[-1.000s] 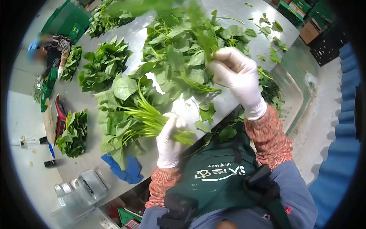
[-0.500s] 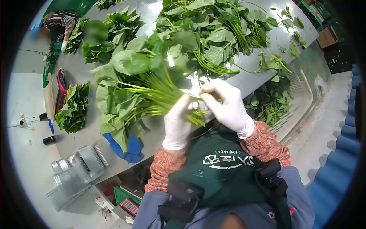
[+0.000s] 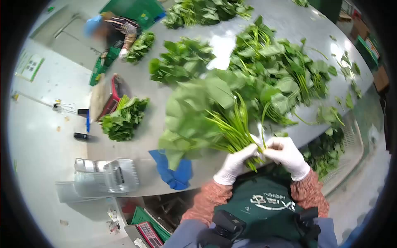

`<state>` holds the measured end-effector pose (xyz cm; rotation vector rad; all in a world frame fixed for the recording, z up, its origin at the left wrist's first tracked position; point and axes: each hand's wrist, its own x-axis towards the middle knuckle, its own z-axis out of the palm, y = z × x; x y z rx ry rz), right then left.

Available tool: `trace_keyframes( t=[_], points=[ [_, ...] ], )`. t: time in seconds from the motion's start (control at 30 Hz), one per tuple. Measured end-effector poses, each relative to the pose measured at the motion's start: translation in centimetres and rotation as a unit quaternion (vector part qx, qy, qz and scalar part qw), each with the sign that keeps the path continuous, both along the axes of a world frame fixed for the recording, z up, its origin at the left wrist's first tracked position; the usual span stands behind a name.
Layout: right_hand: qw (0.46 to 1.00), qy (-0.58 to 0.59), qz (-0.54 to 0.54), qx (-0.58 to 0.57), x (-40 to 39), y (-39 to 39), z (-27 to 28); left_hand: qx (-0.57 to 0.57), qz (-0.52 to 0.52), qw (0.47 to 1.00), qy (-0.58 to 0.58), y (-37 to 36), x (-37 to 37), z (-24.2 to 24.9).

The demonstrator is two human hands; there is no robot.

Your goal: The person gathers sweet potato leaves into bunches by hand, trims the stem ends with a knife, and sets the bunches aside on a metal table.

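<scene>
My left hand (image 3: 236, 164), in a white glove, is closed round the stems of a thick bunch of leafy greens (image 3: 227, 128). The leaves fan out to the upper left, blurred by motion, and cut stem ends stick out below the fist. My right hand (image 3: 288, 156), also gloved in white, is close beside it with thumb and forefinger pinched on a thin green stem (image 3: 263, 131). The fingertips of both hands nearly meet. Beyond them a large heap of loose greens (image 3: 285, 78) lies on the metal table (image 3: 144, 171).
Bundled greens (image 3: 182, 62) and a smaller bundle (image 3: 124, 120) by a red scale (image 3: 113, 97) lie on the table. A blue cloth (image 3: 171, 169) and clear plastic trays (image 3: 105, 177) are near its front. A crate of greens (image 3: 351, 144) stands right. Another person (image 3: 120, 31) works far left.
The view has swung, so the table and its contents appear farther right. Both my hands, with the bunch, have shifted right and lower in view. A longer stem now rises from my right fingertips.
</scene>
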<state>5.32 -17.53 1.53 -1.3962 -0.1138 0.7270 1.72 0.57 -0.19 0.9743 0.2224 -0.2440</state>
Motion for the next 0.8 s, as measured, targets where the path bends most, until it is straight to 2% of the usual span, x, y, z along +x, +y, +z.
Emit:
trace_keyframes(
  t=[0.03,0.1,0.27,0.37,0.4,0.53,0.63,0.67,0.7,0.73,0.77,0.8],
  points=[
    [0.999,0.03,0.008,-0.006,-0.2,0.1,-0.6,0.012,-0.009,1.0,-0.015,-0.1,-0.1,0.5],
    [1.0,0.018,0.003,-0.005,-0.3,0.2,-0.8,0.035,-0.024,0.999,-0.029,0.3,-0.2,-0.6],
    [0.997,-0.059,-0.041,-0.04,-1.1,0.4,-2.0,0.083,0.013,0.996,-0.035,-1.1,-0.8,-1.2],
    [0.988,-0.111,-0.037,-0.097,-1.7,0.1,-2.4,0.077,0.015,0.996,-0.033,-1.1,-0.9,-2.1],
    [0.989,-0.102,-0.037,-0.101,-1.6,0.1,-2.7,0.035,0.01,0.999,-0.012,-1.2,-0.8,-1.7],
    [0.979,-0.149,-0.086,-0.105,-1.9,0.5,-1.7,-0.007,-0.012,1.0,0.006,-1.3,-1.0,-1.2],
    [0.965,-0.199,-0.158,-0.07,-2.2,0.7,-2.6,-0.097,-0.002,0.995,0.031,-1.7,-0.7,0.1],
    [0.967,-0.151,-0.204,-0.011,-2.3,0.8,-3.0,-0.037,0.045,0.997,0.052,-1.7,-0.8,-1.3],
    [0.962,-0.138,-0.236,-0.006,-2.4,0.4,-2.6,-0.022,0.057,0.998,0.006,-1.2,-1.2,-4.0],
    [0.931,-0.187,-0.312,0.014,-2.0,0.5,-2.7,-0.011,0.088,0.996,-0.026,-0.3,-0.7,-3.3],
    [0.91,-0.173,-0.365,0.091,-1.0,-2.3,-1.7,-0.009,0.113,0.993,-0.046,0.5,-0.3,-2.7],
    [0.878,-0.168,-0.362,0.264,0.3,-4.8,-3.0,-0.02,0.132,0.989,-0.059,1.3,-0.2,-2.3]
  ],
)
